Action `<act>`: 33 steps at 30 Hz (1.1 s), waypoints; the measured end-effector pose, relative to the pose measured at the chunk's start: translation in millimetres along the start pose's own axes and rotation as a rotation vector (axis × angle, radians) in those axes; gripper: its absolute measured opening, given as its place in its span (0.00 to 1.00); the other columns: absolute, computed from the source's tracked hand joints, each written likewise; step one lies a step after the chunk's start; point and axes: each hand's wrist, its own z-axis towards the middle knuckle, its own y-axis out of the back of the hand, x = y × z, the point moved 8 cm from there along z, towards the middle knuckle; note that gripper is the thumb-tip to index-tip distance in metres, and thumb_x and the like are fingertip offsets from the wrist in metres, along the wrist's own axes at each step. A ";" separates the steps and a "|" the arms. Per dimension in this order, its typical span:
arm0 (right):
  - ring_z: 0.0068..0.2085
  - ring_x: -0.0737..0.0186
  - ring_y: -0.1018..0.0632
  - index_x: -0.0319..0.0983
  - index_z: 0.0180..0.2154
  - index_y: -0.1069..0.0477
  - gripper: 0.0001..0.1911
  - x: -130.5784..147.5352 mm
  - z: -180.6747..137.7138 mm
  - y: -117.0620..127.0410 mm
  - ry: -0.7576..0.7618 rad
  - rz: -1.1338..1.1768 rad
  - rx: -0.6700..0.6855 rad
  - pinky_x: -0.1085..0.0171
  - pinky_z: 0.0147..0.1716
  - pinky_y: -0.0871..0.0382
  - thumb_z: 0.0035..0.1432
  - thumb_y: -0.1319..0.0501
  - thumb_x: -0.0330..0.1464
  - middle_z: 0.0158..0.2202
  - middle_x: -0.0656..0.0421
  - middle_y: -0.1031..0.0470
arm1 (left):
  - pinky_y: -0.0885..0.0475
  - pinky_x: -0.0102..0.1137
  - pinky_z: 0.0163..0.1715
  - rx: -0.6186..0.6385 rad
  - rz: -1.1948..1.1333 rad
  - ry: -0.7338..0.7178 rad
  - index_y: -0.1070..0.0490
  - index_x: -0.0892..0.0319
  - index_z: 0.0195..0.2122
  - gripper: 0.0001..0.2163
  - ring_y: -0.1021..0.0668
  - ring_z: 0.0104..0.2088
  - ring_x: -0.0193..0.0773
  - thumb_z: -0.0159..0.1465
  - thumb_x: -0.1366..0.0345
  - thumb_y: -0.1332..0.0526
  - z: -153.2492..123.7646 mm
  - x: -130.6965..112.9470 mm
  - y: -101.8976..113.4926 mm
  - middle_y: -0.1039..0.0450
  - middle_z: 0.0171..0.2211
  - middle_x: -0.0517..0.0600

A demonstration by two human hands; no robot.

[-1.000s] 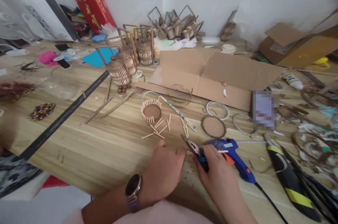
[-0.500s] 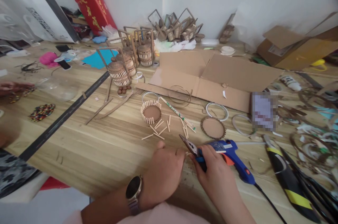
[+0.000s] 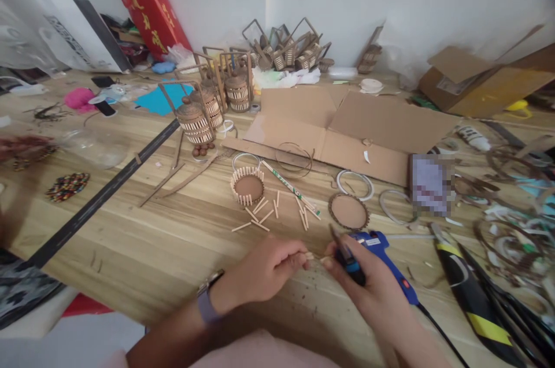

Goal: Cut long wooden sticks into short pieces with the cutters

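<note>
The left hand (image 3: 265, 267) pinches a small stick (image 3: 309, 255), pointing sideways toward the right hand (image 3: 373, 282), whose fingers are closed around pliers (image 3: 354, 270).

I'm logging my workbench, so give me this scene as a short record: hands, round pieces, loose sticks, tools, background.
Left hand: pinching a small pale piece
Right hand: holding blue-handled pliers; contact with pale piece unclear
Round piece, left: upright sticks around its rim
Round piece, right: no upright sticks
Loose sticks: scattered on the table
Glue gun: blue, partly hidden by right hand
Background: lidded baskets, tall handles
</note>
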 end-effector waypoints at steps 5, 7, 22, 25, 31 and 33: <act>0.28 0.61 0.22 0.42 0.33 0.30 0.08 -0.3 -2.2 6.3 -0.043 0.056 -0.015 0.67 0.27 0.27 0.61 0.44 0.37 0.27 0.60 0.23 | 0.34 0.27 0.28 -0.053 -0.404 0.185 0.34 0.60 0.33 0.18 0.28 0.25 0.33 0.69 0.52 0.52 3.8 18.3 1.0 0.29 0.23 0.45; 0.29 0.60 0.21 0.42 0.36 0.31 0.06 3.4 -3.8 -2.6 -0.039 0.070 0.038 0.66 0.28 0.26 0.61 0.44 0.36 0.29 0.59 0.21 | 0.32 0.28 0.31 -0.060 -0.419 0.200 0.34 0.60 0.32 0.18 0.25 0.28 0.35 0.69 0.52 0.51 5.4 18.5 -2.7 0.26 0.26 0.49; 0.45 0.57 0.18 0.44 0.55 0.42 0.26 9.7 -18.9 -34.9 0.019 0.073 0.207 0.62 0.39 0.24 0.54 0.48 0.25 0.43 0.56 0.20 | 0.28 0.30 0.36 0.157 -0.412 0.230 0.28 0.58 0.26 0.10 0.21 0.31 0.37 0.59 0.72 0.47 -1.3 6.0 -23.7 0.23 0.25 0.46; 0.45 0.57 0.19 0.45 0.57 0.43 0.29 10.4 -17.2 -33.4 0.045 0.069 0.208 0.60 0.42 0.24 0.54 0.46 0.24 0.49 0.54 0.23 | 0.29 0.30 0.34 0.185 -0.491 0.258 0.29 0.58 0.27 0.08 0.22 0.28 0.36 0.61 0.69 0.45 -1.3 8.5 -27.2 0.25 0.23 0.46; 0.57 0.50 0.28 0.45 0.55 0.41 0.24 7.0 -11.4 -12.6 0.073 0.019 -0.154 0.54 0.45 0.24 0.59 0.39 0.35 0.58 0.47 0.36 | 0.34 0.30 0.32 -0.031 -0.742 0.255 0.30 0.62 0.30 0.21 0.26 0.27 0.35 0.62 0.46 0.43 9.4 26.9 -23.7 0.28 0.25 0.49; 0.57 0.47 0.30 0.44 0.55 0.40 0.26 8.5 -12.5 -15.2 0.075 -0.042 -0.199 0.53 0.45 0.24 0.56 0.36 0.36 0.56 0.47 0.36 | 0.34 0.29 0.32 -0.084 -0.818 0.302 0.30 0.62 0.29 0.21 0.28 0.27 0.34 0.60 0.45 0.40 9.7 32.4 -26.1 0.29 0.25 0.48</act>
